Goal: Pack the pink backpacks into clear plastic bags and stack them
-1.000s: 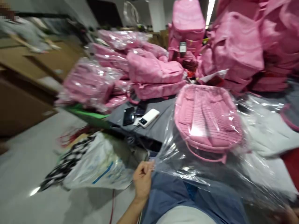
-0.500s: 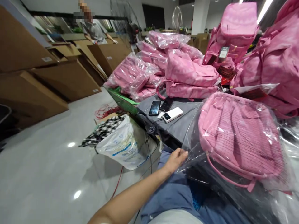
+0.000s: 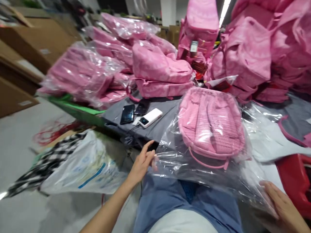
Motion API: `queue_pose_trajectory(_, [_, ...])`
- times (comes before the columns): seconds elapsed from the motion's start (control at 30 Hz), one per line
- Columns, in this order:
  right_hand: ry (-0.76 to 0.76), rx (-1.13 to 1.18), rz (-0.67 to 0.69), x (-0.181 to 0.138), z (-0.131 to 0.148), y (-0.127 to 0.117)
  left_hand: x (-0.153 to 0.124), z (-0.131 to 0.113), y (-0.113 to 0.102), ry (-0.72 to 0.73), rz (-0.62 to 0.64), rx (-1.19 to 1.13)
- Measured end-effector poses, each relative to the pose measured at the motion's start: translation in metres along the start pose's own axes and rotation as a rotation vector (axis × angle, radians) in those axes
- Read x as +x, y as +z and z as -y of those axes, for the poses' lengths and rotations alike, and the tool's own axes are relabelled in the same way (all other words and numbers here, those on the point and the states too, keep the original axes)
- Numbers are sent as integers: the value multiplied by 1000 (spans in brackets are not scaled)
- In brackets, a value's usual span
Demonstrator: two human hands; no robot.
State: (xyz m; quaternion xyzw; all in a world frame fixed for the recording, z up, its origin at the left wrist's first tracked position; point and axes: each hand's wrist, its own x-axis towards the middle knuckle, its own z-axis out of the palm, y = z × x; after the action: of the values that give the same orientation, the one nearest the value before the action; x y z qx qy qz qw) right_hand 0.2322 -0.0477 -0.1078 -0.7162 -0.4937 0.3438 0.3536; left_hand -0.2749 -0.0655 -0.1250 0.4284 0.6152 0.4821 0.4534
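Observation:
In front of me a pink backpack [image 3: 211, 126] lies inside a clear plastic bag [image 3: 179, 166], its strap side up and its thin loop toward my lap. The loose mouth of the bag spreads over my knees. My left hand [image 3: 143, 161] pinches the bag's left edge, with the index finger stretched away from the others and some fingertips behind the film. At the lower right my right hand [image 3: 279, 199] holds the opposite edge of the bag, the film running under its fingers; this hand is partly blurred.
Two dark phones [image 3: 127, 114] and a white power bank [image 3: 150, 117] lie on the grey table cover. Bagged pink backpacks [image 3: 80, 71] and unbagged ones [image 3: 160, 71] are piled behind. A white sack [image 3: 85, 168] stands left, a red container [image 3: 293, 181] right. Cardboard boxes [image 3: 41, 42] stand far left.
The view has swung right. My right hand has come into view at the bag's right edge. My left hand stays at the left edge, with its index finger now stretched out.

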Motion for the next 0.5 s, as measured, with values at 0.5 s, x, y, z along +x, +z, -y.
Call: queue_pose_trajectory(0.5, [-536, -410, -363, -34, -45, -17, 15, 50, -35, 617, -143, 490])
